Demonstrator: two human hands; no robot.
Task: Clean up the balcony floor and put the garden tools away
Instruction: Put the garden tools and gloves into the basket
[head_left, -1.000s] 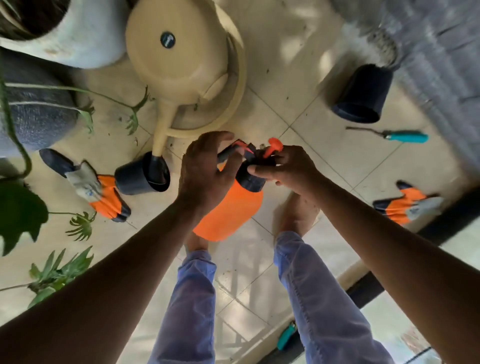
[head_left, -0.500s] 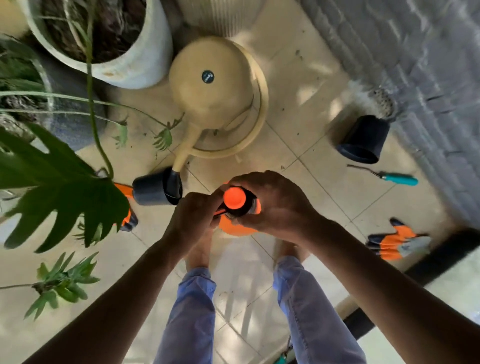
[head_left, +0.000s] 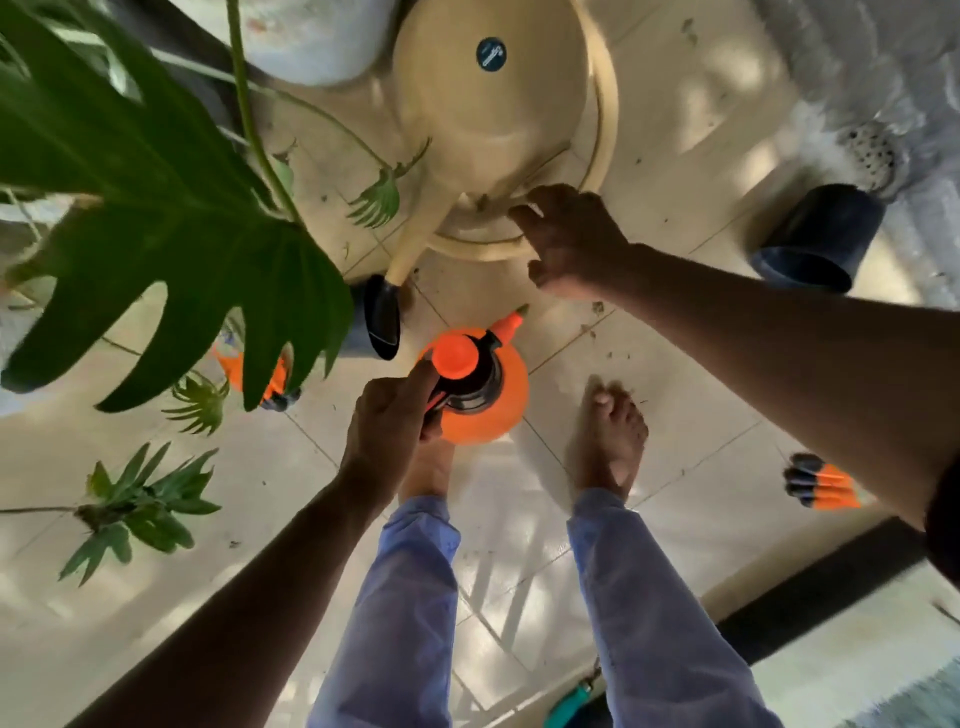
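My left hand (head_left: 387, 415) grips the black handle of the orange sprayer (head_left: 480, 389), fingers curled round it, the thumb up against the orange pump knob; the sprayer hangs just above the tiled floor (head_left: 675, 395) in front of my bare feet, at the middle of the view. My right hand (head_left: 569, 241) has let go of the sprayer since half a second ago, when both hands were clasped over its top, and now reaches toward 12 o'clock, fingers loosely bent and spread, their tips touching the rim of the beige watering can (head_left: 493, 119). That can carries a round dark blue sticker (head_left: 491, 53) with a small white mark on it; I cannot read any writing there. The can's spout runs down toward 10 o'clock into a black rose head (head_left: 383, 317). A black pot (head_left: 815, 234) lies on its side at 2 o'clock. One orange glove (head_left: 823, 486) lies at 4 o'clock, partly behind my right forearm, and another (head_left: 260, 376) at 9 o'clock is half hidden by a big green leaf (head_left: 156, 208), which now fills more of the upper left than before. A teal handle (head_left: 569, 704) shows at 6 o'clock. The teal tool seen earlier beside the pot is out of view.
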